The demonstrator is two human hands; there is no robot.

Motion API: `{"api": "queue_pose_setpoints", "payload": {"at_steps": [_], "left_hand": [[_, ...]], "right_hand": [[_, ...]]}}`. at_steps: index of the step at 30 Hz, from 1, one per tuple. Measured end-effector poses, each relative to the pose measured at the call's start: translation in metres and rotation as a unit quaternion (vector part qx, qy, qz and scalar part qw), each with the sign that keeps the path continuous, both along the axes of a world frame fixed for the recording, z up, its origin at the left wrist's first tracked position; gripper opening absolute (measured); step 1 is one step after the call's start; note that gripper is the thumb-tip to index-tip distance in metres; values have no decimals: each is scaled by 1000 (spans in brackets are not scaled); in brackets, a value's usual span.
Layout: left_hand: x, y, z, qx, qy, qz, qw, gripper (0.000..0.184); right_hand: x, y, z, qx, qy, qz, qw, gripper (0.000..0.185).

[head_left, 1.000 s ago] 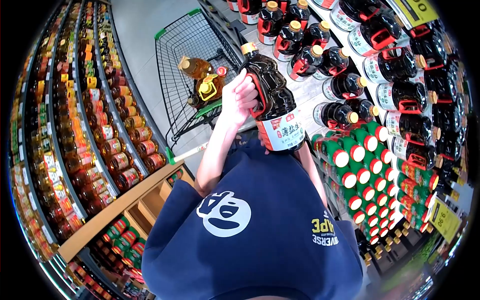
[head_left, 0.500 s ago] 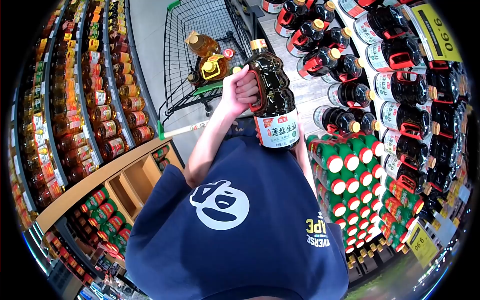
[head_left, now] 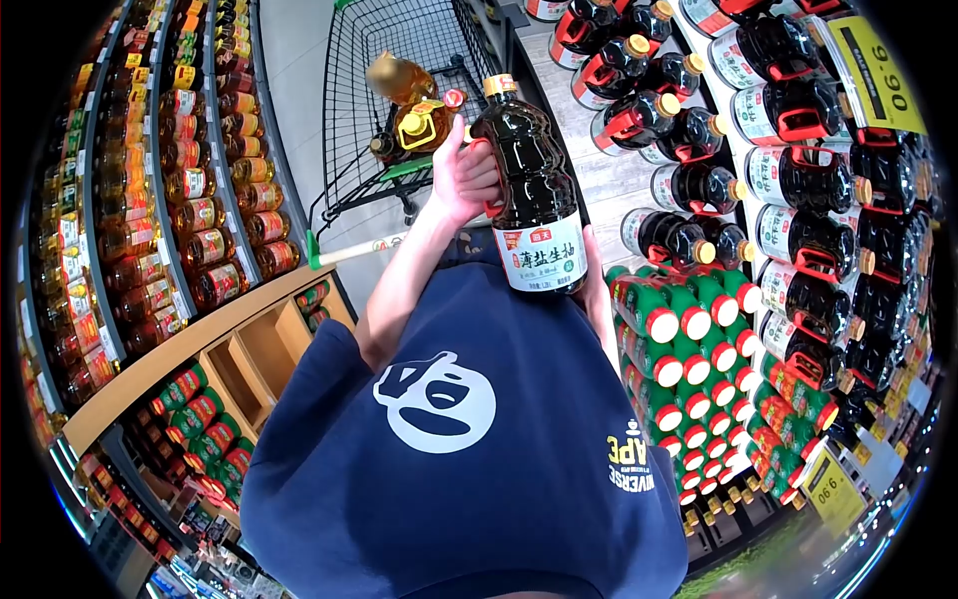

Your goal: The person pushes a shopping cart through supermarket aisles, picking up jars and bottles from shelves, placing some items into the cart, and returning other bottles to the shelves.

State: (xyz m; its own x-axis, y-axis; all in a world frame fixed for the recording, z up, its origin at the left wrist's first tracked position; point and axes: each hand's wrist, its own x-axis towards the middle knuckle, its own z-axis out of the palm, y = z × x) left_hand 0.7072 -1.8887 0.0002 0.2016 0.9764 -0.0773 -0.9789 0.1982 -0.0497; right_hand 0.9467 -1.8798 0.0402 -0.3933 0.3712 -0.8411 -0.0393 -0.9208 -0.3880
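A large dark soy sauce bottle [head_left: 529, 165] with a yellow cap and a white and red label is held upright above my dark blue shirt, its label facing me. My left hand [head_left: 466, 178] is wrapped round its red handle, thumb pointing up. Against the lower right side of the bottle rests my right hand [head_left: 595, 285], supporting it, its fingers partly hidden by the bottle. Beyond the left hand, a wire shopping cart [head_left: 344, 105] holds several bottles, among them a golden oil bottle [head_left: 424, 122] with a yellow handle.
Shelves of oil bottles [head_left: 205, 215] line the left side, above a wooden shelf unit [head_left: 180, 349]. Rows of dark bottles [head_left: 798, 175] fill the right. Below them stand stacked green bottles with red-rimmed caps [head_left: 684, 369] and yellow price signs [head_left: 878, 75].
The bottle has turned so its label faces me more squarely, and it has shifted slightly left with both hands. My right hand now shows more beside the bottle. The view has shifted.
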Motion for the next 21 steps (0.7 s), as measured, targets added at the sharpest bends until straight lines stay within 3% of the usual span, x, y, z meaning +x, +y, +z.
{"api": "queue_pose_setpoints", "payload": {"at_steps": [5,13,21], "left_hand": [[0,-4,-5,0,-21,5,1000,64],[3,-6,-10,6,-24,8,1000,62],[5,-8,-15,7,-34,6,999,60]], "right_hand": [[-1,-3,10,48,-10,13,999,65],[-5,3,3,19,24,13,999,66],[6,3,-49,26,97,49,994,74]]}}
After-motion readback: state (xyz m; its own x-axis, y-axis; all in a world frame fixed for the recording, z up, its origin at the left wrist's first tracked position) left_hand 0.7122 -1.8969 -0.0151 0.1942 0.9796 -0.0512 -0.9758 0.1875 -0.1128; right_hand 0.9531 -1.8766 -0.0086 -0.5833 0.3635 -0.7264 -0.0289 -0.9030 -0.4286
